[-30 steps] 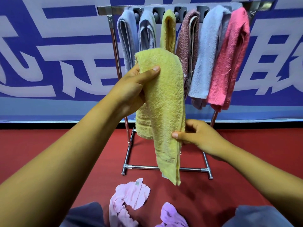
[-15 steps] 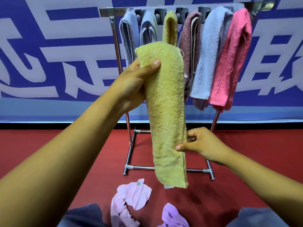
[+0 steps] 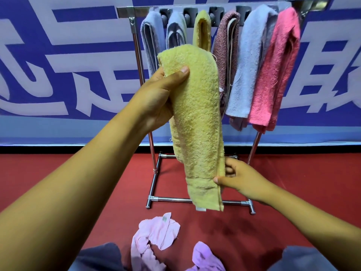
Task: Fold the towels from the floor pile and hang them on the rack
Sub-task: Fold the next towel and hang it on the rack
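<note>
Red floor (image 3: 293, 173), blue banner behind — rack (image 3: 154, 163) already carries six towels. My left hand (image 3: 156, 100) grips the top of the folded yellow towel (image 3: 197, 118), thumb across its front; right hand (image 3: 242, 180) pinches its lower edge. Pink towels (image 3: 154, 235) lie on the floor below.

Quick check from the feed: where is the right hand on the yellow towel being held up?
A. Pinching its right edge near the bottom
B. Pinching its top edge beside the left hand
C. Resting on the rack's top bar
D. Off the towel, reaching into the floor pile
A: the right hand pinches the yellow towel at its right edge near the bottom, while the left hand grips it near the top.
</note>
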A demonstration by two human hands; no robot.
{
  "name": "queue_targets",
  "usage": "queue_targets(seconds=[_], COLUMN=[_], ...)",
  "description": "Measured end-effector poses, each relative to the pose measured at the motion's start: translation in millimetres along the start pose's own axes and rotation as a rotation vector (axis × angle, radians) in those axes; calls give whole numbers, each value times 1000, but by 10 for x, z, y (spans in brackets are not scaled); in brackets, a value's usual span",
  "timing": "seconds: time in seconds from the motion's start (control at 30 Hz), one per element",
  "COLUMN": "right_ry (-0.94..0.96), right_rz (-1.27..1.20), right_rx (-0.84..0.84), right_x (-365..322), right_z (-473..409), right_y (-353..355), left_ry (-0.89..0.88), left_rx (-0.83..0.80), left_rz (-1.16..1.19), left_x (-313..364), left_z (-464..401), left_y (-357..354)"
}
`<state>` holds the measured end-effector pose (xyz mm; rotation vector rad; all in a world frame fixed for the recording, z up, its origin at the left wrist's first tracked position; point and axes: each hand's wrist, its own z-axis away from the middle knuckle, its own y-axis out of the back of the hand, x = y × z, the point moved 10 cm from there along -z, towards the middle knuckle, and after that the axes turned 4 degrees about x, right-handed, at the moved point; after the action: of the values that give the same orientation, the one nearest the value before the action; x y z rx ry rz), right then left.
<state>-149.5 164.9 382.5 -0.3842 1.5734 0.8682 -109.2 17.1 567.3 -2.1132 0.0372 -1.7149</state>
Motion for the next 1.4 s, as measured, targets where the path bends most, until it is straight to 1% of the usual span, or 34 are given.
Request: queue_targets(seconds=[0.07, 0.2, 0.37, 0.43, 0.53, 0.73, 0.83, 1.0, 1.07, 1.13, 1.2, 1.3, 1.4], right_ry=[6, -34, -16, 9, 20, 14, -27, -37, -53, -68, -36, 75, 86], right_rz=[27, -26, 242, 264, 196, 178, 153, 325, 332, 232, 58, -113, -291], right_rx=[9, 55, 150, 113, 25, -77, -130, -129, -148, -186, -192, -104, -10], right_x=[58, 134, 114, 62, 11, 154, 276, 466, 489, 398, 130, -434, -784], right_z=[-20, -24, -36, -43, -22, -22, 0, 3, 19, 60, 41, -56, -122], right_y=[-9, -50, 4, -15, -60, -54, -93, -35, -47, -97, -104, 3, 90], left_ry=[1, 3, 5, 0, -8, -11, 2, 5, 13, 26, 43, 64, 86], left_rx=[-3, -8, 7, 14, 26, 64, 81, 110, 100, 79, 47, 0, -14], left_rz=[1, 35, 43, 42, 39, 30, 50, 45, 42, 49, 50, 33, 24], left_x=[-4, -12, -24, -18, -3, -18, -44, -45, -62, -88, -127, -199, -256], left_z=[-1, 15, 32, 29, 12, -1, -11, -47, -51, -48, -45, -39, -30], left_y=[-4, -46, -63, -46, -7, 64, 92, 147, 148, 124, 83, 33, 25])
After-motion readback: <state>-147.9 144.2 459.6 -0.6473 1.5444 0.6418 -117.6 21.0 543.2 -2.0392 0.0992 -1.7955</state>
